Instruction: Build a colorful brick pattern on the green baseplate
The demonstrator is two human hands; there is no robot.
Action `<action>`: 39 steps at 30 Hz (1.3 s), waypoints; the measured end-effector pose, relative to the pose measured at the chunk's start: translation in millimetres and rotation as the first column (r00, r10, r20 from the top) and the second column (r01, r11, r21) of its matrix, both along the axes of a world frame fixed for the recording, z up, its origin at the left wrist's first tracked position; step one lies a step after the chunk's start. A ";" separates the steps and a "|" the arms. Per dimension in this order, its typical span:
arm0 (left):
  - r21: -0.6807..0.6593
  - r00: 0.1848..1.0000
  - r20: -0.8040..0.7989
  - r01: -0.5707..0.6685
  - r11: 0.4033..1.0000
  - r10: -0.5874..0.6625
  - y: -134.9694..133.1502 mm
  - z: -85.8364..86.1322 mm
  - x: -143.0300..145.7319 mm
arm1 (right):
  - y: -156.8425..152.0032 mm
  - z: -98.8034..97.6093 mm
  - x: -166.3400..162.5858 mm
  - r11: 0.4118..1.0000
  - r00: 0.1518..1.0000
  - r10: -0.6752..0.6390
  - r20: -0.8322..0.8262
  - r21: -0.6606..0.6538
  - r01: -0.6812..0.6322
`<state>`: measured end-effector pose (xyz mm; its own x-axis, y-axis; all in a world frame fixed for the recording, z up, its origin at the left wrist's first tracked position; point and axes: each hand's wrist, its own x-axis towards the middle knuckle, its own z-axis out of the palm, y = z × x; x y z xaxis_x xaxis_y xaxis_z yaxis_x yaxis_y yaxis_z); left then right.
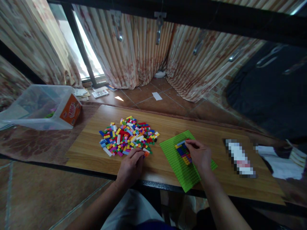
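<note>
My right hand is over a green studded baseplate, its thumb and fingers pinched at the far edge of a small block of joined toy bricks. Yellow, blue, red and orange show in that block, and a light blue brick lies at the fingertips. The hand covers the block's right side. My left hand rests at the near right edge of a heap of loose toy bricks, fingers curled together beside an orange brick. Whatever its fingertips hold, if anything, is hidden.
A clear plastic box with an orange label stands left of the wooden tabletop. On the table's right lies a blurred-out object. White papers are beyond it. Curtains hang behind, above a tiled floor.
</note>
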<state>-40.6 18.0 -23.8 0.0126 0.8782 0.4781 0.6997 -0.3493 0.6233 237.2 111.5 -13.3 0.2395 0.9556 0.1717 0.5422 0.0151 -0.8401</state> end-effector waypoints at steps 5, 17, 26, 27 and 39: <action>-0.003 1.000 -0.014 -0.011 1.000 0.011 -1.0 1.0 0.2 | 0.3 0.6 0.7 1.000 1.000 -0.020 0.013 -0.011 0.020; -0.001 1.000 0.003 -0.001 1.000 0.001 -1.2 0.9 0.1 | 13.1 30.8 0.4 0.992 0.956 0.081 0.281 -0.114 -0.051; 0.009 1.000 0.014 -0.006 1.000 0.006 -0.1 0.6 1.0 | 8.9 23.3 -1.8 0.998 0.952 0.051 0.301 -0.037 -0.042; 0.009 1.000 0.013 -0.006 1.000 0.005 0.2 0.3 0.4 | 6.7 20.8 -2.3 0.999 0.958 0.042 0.283 -0.016 -0.039; 0.001 0.993 0.033 0.111 0.994 -0.111 24.4 44.9 67.7 | -1.9 1.6 5.4 0.995 0.989 -0.043 -0.143 0.082 0.055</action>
<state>27.0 42.4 21.1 0.0942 0.8725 0.4795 0.6354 -0.4235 0.6457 242.6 109.5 -11.7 0.3135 0.9254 0.2131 0.4205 0.0659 -0.9049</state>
